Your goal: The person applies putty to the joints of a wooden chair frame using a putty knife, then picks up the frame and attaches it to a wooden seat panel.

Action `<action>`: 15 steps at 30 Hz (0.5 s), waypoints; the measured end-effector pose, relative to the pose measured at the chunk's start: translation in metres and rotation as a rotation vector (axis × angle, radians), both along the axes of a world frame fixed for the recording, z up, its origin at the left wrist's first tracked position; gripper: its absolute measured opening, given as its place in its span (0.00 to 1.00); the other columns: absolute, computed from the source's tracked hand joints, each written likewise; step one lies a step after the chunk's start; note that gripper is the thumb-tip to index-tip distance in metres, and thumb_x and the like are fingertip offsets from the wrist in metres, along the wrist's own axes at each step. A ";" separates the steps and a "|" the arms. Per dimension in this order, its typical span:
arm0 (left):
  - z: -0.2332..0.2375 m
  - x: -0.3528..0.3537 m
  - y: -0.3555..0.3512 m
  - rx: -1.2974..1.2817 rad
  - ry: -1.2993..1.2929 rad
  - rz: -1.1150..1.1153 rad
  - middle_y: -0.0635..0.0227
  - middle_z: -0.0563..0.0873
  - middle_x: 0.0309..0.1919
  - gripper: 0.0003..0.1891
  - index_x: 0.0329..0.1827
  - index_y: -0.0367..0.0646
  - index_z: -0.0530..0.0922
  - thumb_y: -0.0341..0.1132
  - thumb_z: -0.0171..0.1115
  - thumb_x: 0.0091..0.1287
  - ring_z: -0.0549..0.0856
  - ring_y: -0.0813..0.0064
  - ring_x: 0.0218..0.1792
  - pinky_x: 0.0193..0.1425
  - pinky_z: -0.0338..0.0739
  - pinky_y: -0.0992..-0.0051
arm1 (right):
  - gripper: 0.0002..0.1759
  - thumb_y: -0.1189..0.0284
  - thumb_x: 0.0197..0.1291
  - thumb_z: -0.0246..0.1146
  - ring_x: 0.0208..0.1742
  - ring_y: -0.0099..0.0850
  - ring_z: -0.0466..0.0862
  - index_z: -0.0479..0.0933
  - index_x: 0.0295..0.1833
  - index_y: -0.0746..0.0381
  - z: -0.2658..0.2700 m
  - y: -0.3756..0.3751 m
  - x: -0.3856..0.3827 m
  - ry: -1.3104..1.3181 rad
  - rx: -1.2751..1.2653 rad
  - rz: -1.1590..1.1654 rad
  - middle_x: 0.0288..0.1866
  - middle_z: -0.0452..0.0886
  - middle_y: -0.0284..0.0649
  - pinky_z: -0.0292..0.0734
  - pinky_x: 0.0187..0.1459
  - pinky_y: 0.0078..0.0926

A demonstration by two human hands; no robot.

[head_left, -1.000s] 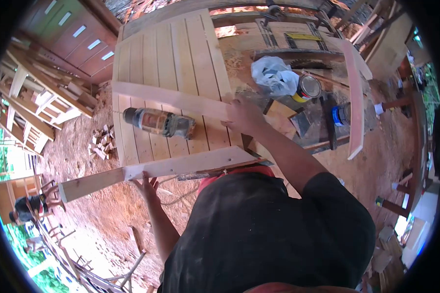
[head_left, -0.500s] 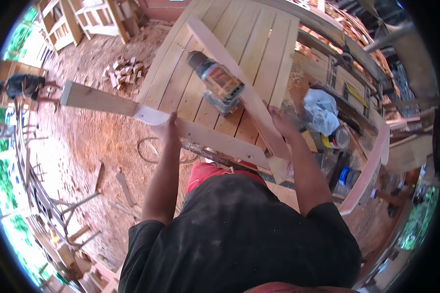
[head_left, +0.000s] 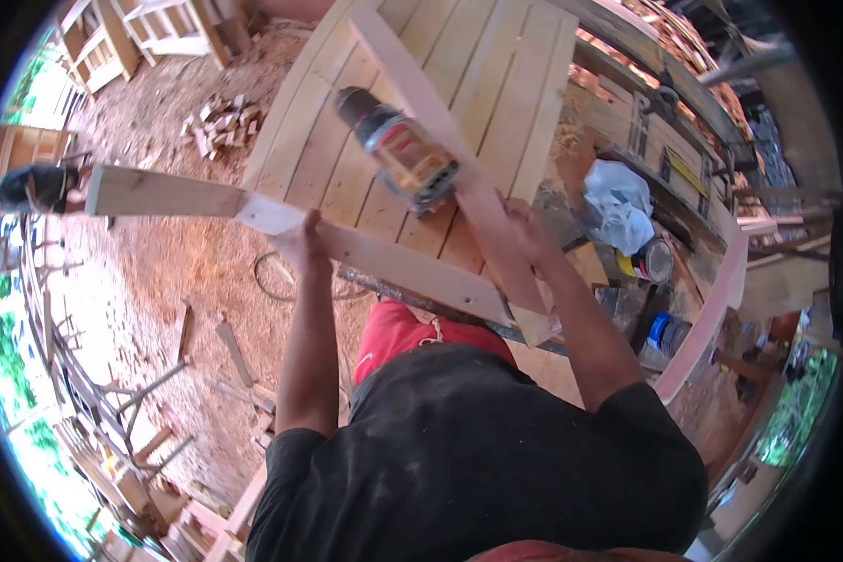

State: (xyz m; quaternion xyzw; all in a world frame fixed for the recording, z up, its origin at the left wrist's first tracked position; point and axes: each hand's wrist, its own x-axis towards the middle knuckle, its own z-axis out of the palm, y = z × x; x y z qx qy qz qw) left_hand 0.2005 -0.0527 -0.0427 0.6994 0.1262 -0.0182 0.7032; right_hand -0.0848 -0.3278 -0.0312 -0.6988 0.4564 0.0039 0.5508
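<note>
My left hand [head_left: 304, 245] is wrapped around a long wooden rail [head_left: 412, 273] near a joint in its length. This rail reaches out to the left and has a few dark holes along its face. My right hand [head_left: 531, 236] grips a second wooden bar [head_left: 412, 84], which slants across the slatted panel. The two pieces meet at a corner near my right forearm. A cordless drill [head_left: 405, 150] lies beside the slanting bar, over the slatted wooden panel [head_left: 496, 84]; it looks slightly blurred.
To the right are a white plastic bag [head_left: 618, 206], a can with a yellow label [head_left: 653, 260] and a blue-lidded container [head_left: 667, 332]. Wood offcuts [head_left: 223, 126] are heaped on the sawdust-covered floor. Another person [head_left: 36, 187] is bent over at the far left.
The rail's left end has swung outward to the left and slightly down. The slatted panel and drill appear shifted up and left as my view moves. Both hands keep their hold.
</note>
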 end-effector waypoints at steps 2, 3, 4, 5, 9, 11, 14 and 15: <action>-0.011 0.029 0.008 -0.073 0.033 -0.069 0.52 0.79 0.63 0.49 0.75 0.31 0.59 0.21 0.77 0.48 0.81 0.56 0.61 0.69 0.76 0.60 | 0.30 0.46 0.79 0.54 0.57 0.46 0.88 0.81 0.63 0.61 0.022 0.018 0.021 0.115 0.019 -0.040 0.53 0.88 0.54 0.78 0.60 0.43; -0.019 0.045 0.015 -0.101 0.056 -0.107 0.51 0.78 0.64 0.50 0.76 0.31 0.58 0.20 0.77 0.48 0.81 0.56 0.61 0.70 0.76 0.60 | 0.33 0.43 0.77 0.55 0.57 0.44 0.88 0.82 0.62 0.63 0.025 0.026 0.027 0.101 0.024 -0.038 0.52 0.88 0.52 0.79 0.59 0.42; -0.021 0.060 0.016 -0.109 0.071 -0.137 0.52 0.78 0.64 0.49 0.75 0.32 0.58 0.20 0.76 0.49 0.81 0.56 0.62 0.69 0.77 0.60 | 0.36 0.41 0.75 0.57 0.57 0.42 0.88 0.82 0.61 0.65 0.027 0.033 0.034 0.086 0.027 -0.041 0.52 0.88 0.51 0.79 0.58 0.41; -0.022 0.075 0.017 -0.116 0.086 -0.167 0.53 0.79 0.65 0.48 0.75 0.34 0.59 0.19 0.76 0.50 0.81 0.57 0.62 0.69 0.78 0.61 | 0.39 0.38 0.74 0.58 0.57 0.40 0.88 0.82 0.60 0.68 0.030 0.036 0.043 0.067 0.023 -0.046 0.51 0.89 0.50 0.79 0.57 0.40; -0.020 0.123 0.015 -0.108 0.020 -0.253 0.52 0.80 0.62 0.44 0.73 0.32 0.61 0.19 0.73 0.51 0.83 0.57 0.60 0.68 0.78 0.59 | 0.37 0.41 0.75 0.57 0.54 0.43 0.89 0.82 0.60 0.68 0.019 0.060 0.072 0.012 -0.055 -0.105 0.48 0.88 0.56 0.80 0.56 0.41; -0.012 0.137 0.010 -0.047 0.038 -0.274 0.51 0.80 0.60 0.42 0.71 0.30 0.62 0.20 0.73 0.50 0.83 0.57 0.58 0.66 0.80 0.58 | 0.36 0.42 0.76 0.57 0.52 0.43 0.90 0.82 0.60 0.68 0.019 0.067 0.085 -0.026 -0.026 -0.134 0.47 0.89 0.57 0.81 0.54 0.42; -0.020 0.167 0.011 0.024 0.064 -0.323 0.51 0.81 0.59 0.39 0.68 0.29 0.66 0.22 0.74 0.50 0.84 0.57 0.56 0.64 0.81 0.60 | 0.36 0.43 0.76 0.57 0.50 0.46 0.91 0.82 0.58 0.69 -0.014 0.067 0.097 0.120 -0.019 -0.109 0.45 0.89 0.58 0.82 0.52 0.43; -0.019 0.168 0.007 0.018 0.050 -0.339 0.51 0.81 0.59 0.39 0.68 0.29 0.66 0.22 0.75 0.51 0.84 0.57 0.56 0.64 0.81 0.59 | 0.37 0.42 0.75 0.57 0.49 0.49 0.90 0.82 0.57 0.70 -0.017 0.066 0.099 0.137 -0.022 -0.106 0.44 0.89 0.59 0.82 0.53 0.44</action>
